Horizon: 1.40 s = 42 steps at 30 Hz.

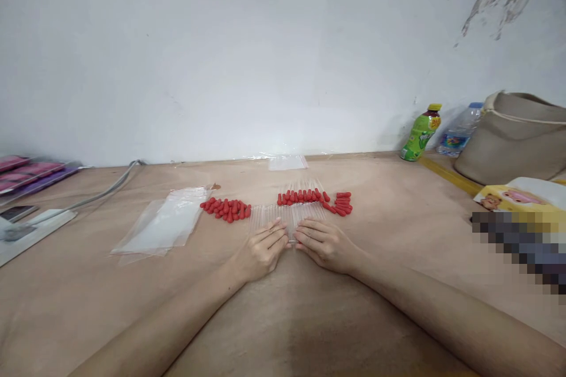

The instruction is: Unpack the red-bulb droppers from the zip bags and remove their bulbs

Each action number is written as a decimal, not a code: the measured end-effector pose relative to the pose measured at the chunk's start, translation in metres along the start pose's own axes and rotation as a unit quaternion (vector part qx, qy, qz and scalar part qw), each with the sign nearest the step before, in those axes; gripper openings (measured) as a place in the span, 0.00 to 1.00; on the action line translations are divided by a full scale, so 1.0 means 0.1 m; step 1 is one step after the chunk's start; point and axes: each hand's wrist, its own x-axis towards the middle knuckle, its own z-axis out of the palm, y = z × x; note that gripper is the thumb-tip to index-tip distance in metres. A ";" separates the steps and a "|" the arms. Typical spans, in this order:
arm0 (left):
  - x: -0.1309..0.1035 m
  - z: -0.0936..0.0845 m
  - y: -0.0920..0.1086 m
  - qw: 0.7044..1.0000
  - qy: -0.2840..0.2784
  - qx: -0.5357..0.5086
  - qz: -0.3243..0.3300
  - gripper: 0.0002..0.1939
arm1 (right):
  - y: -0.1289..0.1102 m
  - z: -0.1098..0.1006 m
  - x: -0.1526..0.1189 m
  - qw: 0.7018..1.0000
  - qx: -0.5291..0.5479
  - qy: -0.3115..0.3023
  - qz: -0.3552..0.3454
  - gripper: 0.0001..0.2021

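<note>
Just in front of me my left hand [265,250] and my right hand [325,245] almost meet, fingers bent and pressed together. A thin clear tube [292,242] shows between their fingertips, its left end at my left fingers. A bit of red peeks out under my right fingertips, apparently a red rubber bulb. Right behind the hands lies a row of clear thin tubes [269,212]. Red rubber bulbs [298,196] line up along the far end of the tubes. A heap of red bulbs [226,209] lies to the left, and several loose red bulbs [344,203] to the right.
Clear plastic bags [165,224] lie left of the heap; another bag [287,162] lies by the wall. A cable [104,189] and a phone [17,213] are far left. At right stand a green bottle [420,134], a water bottle [460,132], a beige bucket [513,141] and a yellow tissue pack [508,199].
</note>
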 end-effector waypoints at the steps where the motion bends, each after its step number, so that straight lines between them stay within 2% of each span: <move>1: -0.01 0.01 0.00 1.000 0.000 -0.004 -0.003 0.08 | 0.00 0.00 0.00 1.000 0.000 0.001 -0.003 0.08; 12: -0.05 0.02 -0.02 1.000 0.013 -0.013 -0.003 0.07 | 0.01 -0.06 -0.02 1.000 -0.016 0.007 -0.023 0.08; 17: -0.06 -0.02 0.01 1.000 0.013 -0.021 -0.005 0.06 | -0.02 -0.10 -0.02 0.999 -0.019 0.009 -0.043 0.08; 20: -0.11 -0.08 -0.05 0.999 0.022 -0.025 -0.017 0.06 | 0.03 -0.14 -0.08 0.999 -0.003 0.021 -0.037 0.09; 22: -0.17 -0.14 -0.14 0.997 0.049 -0.010 -0.054 0.06 | 0.13 -0.18 -0.14 0.999 0.003 0.043 0.002 0.10; 24: -0.22 -0.19 -0.26 0.989 0.081 0.026 -0.119 0.06 | 0.28 -0.24 -0.20 0.994 -0.007 0.070 0.086 0.11; 26: -0.26 -0.22 -0.37 0.976 0.088 0.066 -0.187 0.06 | 0.46 -0.29 -0.24 0.978 -0.032 0.096 0.185 0.09; 28: -0.29 -0.22 -0.45 0.965 0.077 0.093 -0.232 0.08 | 0.63 -0.32 -0.29 0.952 -0.029 0.111 0.283 0.09; 31: -0.31 -0.19 -0.49 0.959 0.054 0.108 -0.257 0.14 | 0.86 -0.34 -0.40 0.907 0.001 0.114 0.404 0.12; 35: -0.34 -0.13 -0.48 0.961 0.030 0.106 -0.255 0.16 | 1.09 -0.36 -0.60 0.820 0.003 0.159 0.550 0.14; 38: -0.35 -0.08 -0.49 0.965 0.031 0.123 -0.230 0.13 | 1.19 -0.36 -0.71 0.789 0.034 0.155 0.593 0.16; 42: -0.35 -0.03 -0.50 0.968 0.017 0.143 -0.206 0.12 | 1.21 -0.33 -0.74 0.797 0.081 0.132 0.584 0.19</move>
